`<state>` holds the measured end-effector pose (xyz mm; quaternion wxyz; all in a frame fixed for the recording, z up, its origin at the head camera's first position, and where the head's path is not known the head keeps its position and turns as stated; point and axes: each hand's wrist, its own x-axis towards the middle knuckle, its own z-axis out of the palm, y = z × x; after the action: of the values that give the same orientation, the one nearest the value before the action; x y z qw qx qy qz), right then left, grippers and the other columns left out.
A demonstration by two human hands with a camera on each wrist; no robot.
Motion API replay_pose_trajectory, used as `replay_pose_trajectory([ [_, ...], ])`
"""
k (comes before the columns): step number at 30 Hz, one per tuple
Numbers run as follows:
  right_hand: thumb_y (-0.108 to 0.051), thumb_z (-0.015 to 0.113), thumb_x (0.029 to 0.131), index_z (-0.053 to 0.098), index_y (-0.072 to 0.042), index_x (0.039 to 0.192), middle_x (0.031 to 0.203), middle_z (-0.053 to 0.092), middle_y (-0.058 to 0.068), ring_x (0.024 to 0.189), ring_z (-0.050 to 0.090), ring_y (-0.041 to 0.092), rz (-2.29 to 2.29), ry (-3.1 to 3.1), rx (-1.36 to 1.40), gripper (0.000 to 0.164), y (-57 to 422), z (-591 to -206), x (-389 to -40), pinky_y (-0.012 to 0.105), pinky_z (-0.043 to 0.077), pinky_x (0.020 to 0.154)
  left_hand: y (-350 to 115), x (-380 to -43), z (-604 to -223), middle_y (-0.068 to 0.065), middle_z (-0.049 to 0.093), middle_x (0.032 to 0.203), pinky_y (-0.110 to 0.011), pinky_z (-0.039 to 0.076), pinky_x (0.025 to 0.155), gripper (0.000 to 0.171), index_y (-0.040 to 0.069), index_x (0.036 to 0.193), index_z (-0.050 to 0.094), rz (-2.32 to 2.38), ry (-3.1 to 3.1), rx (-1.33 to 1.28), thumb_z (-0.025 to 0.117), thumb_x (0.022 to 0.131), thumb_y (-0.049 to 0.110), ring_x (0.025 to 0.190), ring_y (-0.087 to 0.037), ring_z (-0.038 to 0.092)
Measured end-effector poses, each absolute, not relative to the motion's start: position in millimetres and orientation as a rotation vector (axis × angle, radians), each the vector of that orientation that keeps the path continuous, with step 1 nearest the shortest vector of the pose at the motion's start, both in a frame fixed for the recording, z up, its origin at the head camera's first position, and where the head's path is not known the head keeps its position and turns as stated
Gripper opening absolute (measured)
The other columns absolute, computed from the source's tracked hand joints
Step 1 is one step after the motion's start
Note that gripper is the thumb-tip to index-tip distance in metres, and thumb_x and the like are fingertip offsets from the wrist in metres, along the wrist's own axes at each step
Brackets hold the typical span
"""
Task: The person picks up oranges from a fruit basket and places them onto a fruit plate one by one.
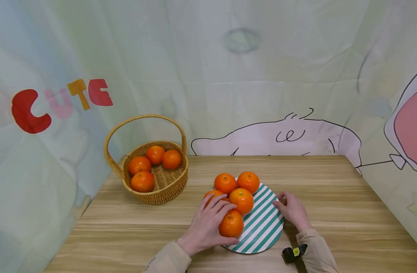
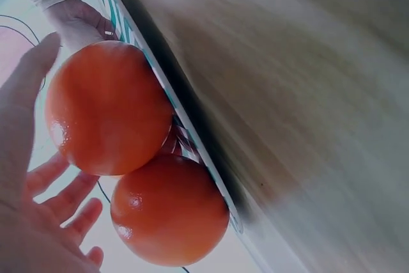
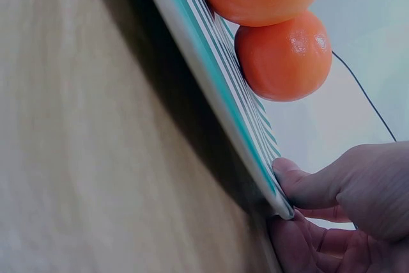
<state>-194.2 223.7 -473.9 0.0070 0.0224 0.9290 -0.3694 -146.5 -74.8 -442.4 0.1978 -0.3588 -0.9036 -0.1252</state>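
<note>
A round plate [image 1: 264,225] with green and white stripes lies on the table, bearing several oranges on its left half. My left hand [image 1: 210,223] is spread around the nearest orange [image 1: 231,224], its fingers over the far side and the thumb along the near side. In the left wrist view that orange [image 2: 108,108] sits close to the plate, and the thumb [image 2: 29,87] stands out from it. The right hand [image 1: 293,210] pinches the plate's right rim, thumb on top and fingers below, as the right wrist view shows. Another orange [image 1: 213,197] is partly hidden behind my left fingers.
A wicker basket [image 1: 167,193] with a tall arched handle stands at the back left, holding several oranges [image 1: 142,181]. A printed curtain [image 1: 208,94] hangs behind the wooden table [image 1: 126,239]. A black wrist device [image 1: 291,254] sits at my right cuff.
</note>
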Motion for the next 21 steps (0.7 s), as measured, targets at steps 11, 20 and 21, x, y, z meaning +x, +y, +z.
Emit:
replay_pose_trajectory([
  [11, -0.015, 0.066, 0.096, 0.06, 0.004, 0.11, 0.08, 0.058, 0.01, 0.071, 0.05, 0.022, -1.147, 2.903, 0.079, 0.025, 223.8, -473.7, -194.3, 0.03, 0.036, 0.062, -88.5, -157.0, -431.8, 0.0, 0.067, 0.127, -0.056, 0.037, 0.112, 0.052, 0.019, 0.125, 0.064, -0.814, -2.463, -0.82, 0.071, 0.086, 0.053, 0.133, -0.025, 0.051],
  [20, -0.015, 0.066, 0.095, 0.06, 0.004, 0.11, 0.08, 0.057, 0.01, 0.071, 0.05, 0.021, -1.15, 2.898, 0.088, 0.025, 223.6, -473.3, -193.4, 0.03, 0.037, 0.062, -142.8, -191.0, -415.3, -0.013, 0.066, 0.127, -0.06, 0.032, 0.113, 0.045, 0.011, 0.126, 0.065, -0.873, -2.354, -0.507, 0.07, 0.088, 0.034, 0.128, -0.035, 0.05],
  [21, -0.015, 0.066, 0.095, 0.06, 0.004, 0.11, 0.08, 0.058, 0.01, 0.071, 0.05, 0.021, -1.151, 2.898, 0.088, 0.025, 223.6, -473.2, -193.3, 0.03, 0.037, 0.062, -150.5, -195.6, -414.1, -0.013, 0.065, 0.128, -0.059, 0.03, 0.113, 0.044, 0.011, 0.127, 0.064, -0.865, -2.356, -0.466, 0.07, 0.089, 0.034, 0.129, -0.035, 0.05],
])
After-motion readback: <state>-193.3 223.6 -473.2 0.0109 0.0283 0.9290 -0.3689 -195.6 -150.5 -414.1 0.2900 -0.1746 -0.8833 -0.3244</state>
